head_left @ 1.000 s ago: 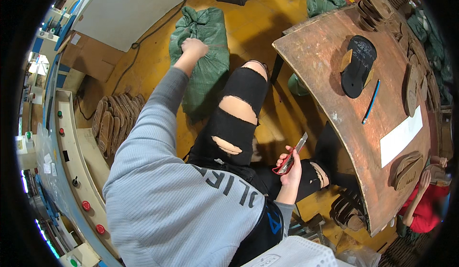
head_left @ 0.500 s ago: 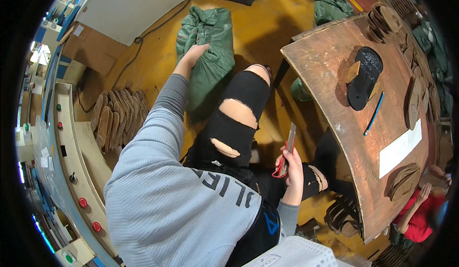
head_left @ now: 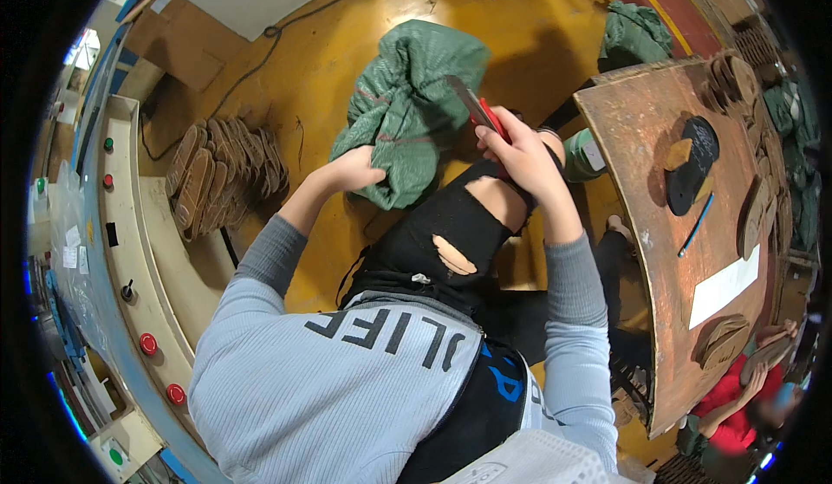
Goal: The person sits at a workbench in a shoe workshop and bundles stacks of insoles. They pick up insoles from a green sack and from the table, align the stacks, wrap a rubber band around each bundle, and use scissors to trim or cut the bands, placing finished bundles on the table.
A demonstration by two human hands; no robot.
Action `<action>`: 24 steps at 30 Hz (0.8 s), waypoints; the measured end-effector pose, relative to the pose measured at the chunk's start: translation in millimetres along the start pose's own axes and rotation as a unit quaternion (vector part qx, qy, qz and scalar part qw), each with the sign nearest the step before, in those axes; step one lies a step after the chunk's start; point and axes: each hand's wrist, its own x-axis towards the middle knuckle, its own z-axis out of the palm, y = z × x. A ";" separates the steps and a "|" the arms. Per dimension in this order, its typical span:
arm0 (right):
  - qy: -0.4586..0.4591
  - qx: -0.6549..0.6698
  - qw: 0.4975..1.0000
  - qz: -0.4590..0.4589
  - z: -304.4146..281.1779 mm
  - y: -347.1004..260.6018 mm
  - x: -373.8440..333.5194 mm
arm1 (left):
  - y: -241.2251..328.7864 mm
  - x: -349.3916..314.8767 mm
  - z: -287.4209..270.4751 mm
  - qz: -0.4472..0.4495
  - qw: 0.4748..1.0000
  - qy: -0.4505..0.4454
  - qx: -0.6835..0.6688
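Observation:
A green woven sack stands on the yellow floor in front of me, bunched and creased. My left hand is closed on a gathered fold at the sack's near left side. My right hand is wrapped around a red box cutter with its long grey blade out. The blade points up and to the left, over the right part of the sack; I cannot tell whether it touches the cloth. My leg in ripped black trousers reaches toward the sack.
Brown shoe soles are stacked on the left beside a control panel with red buttons. To the right, a worn table holds a black sole, a blue pencil and white paper. A person in red works beyond it.
My right hand has brought the box cutter up and forward from near my lap to the sack. The sack has been tipped and pulled nearer, with my left hand still gripping it, now lower down.

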 end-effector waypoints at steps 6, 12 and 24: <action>-0.145 -0.305 0.938 -0.084 9.0 17.6 61.6 | 5.1 -54.3 9.9 -0.094 0.968 -0.088 0.216; -0.275 -0.365 0.864 -0.213 37.5 27.0 87.2 | 17.8 -55.4 31.3 -0.110 0.969 0.009 0.220; -0.238 -0.602 0.688 -0.328 72.4 14.8 106.5 | 41.2 -47.2 32.2 -0.067 0.964 0.016 0.256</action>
